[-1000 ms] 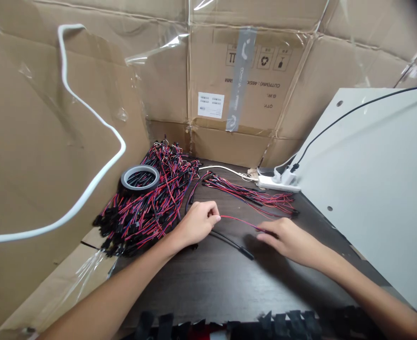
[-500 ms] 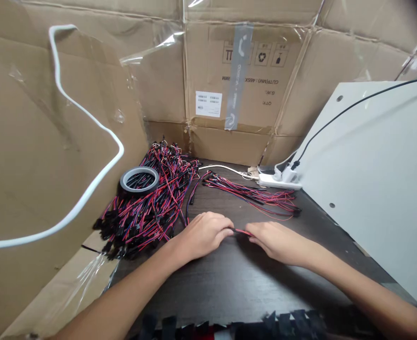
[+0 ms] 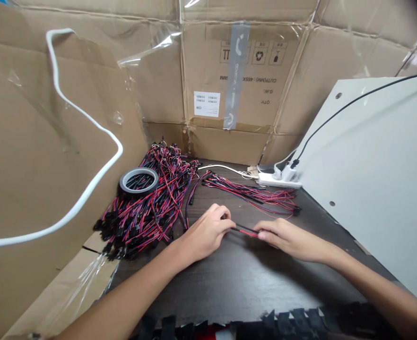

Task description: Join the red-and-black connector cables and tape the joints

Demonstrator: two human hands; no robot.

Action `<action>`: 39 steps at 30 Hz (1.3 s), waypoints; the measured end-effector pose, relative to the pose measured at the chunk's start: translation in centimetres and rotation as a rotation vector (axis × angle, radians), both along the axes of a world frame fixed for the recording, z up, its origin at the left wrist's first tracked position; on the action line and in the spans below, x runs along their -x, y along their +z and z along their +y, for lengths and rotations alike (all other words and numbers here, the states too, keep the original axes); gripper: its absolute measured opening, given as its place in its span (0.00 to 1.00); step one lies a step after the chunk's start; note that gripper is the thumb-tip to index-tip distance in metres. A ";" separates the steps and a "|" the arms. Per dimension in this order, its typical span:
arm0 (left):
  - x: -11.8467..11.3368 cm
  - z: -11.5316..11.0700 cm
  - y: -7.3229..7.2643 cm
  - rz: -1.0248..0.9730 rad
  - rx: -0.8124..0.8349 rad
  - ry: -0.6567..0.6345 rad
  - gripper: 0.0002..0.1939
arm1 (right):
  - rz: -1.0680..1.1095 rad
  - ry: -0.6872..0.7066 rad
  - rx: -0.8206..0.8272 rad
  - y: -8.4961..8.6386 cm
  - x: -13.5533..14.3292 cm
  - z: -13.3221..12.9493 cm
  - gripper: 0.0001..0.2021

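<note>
Over the dark table, a short black and red wire stretches between my two hands. My left hand is closed on the wire's left end, thumb and fingers pinched together. The right end sits between the thumb and fingers of my right hand, also closed. Left of my hands lies a big pile of red, blue and black wires with black connectors. A roll of tape rests on that pile. Behind my hands is a smaller bundle of wires.
A white power strip with plugs stands at the back right, beside a white panel. Cardboard walls the back and left. A thick white cable hangs at the left. Black strips line the near edge.
My right hand has moved slightly right, and the gap between my hands is wider. More of the black and red wire shows between them. My left fingers are more raised and bent.
</note>
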State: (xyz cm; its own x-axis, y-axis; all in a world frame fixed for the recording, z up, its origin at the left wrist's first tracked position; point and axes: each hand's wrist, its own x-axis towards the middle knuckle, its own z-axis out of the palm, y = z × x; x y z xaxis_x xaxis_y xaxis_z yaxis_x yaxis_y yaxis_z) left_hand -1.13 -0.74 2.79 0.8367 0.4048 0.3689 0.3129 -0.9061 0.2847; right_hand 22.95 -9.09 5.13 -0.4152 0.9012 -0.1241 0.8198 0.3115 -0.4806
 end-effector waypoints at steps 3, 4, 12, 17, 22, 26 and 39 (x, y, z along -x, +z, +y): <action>-0.2 0.3 -0.9 0.005 0.031 0.022 0.10 | -0.099 0.023 -0.019 -0.5 0.1 0.2 0.14; -0.2 0.4 -1.0 0.015 0.040 0.029 0.10 | -0.155 0.039 -0.036 -0.7 0.3 0.3 0.13; -0.3 0.6 -0.9 -0.123 0.080 0.134 0.06 | -0.481 0.085 -0.290 -0.1 2.1 0.4 0.11; 0.9 1.4 1.6 -0.485 -0.156 0.295 0.03 | -0.219 0.008 -0.162 3.1 2.4 2.6 0.13; 3.8 3.8 4.3 -0.748 -0.263 0.599 0.04 | 0.540 -0.227 0.251 5.8 4.1 6.8 0.13; 5.5 5.2 4.8 -0.876 -0.182 0.736 0.05 | 0.969 -0.149 0.350 6.0 9.2 11.4 0.11; 3.9 4.4 2.5 0.152 -0.160 0.131 0.10 | -0.031 -0.212 -0.243 0.5 7.9 18.4 0.07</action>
State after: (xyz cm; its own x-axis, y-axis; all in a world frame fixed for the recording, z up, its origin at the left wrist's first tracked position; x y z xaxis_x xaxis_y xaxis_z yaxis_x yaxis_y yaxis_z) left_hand -5.05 3.68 5.28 0.8319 0.4598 0.3107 0.4585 -0.8849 0.0819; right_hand 15.07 9.32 5.62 -0.2139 0.9722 0.0953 0.8918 0.2342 -0.3871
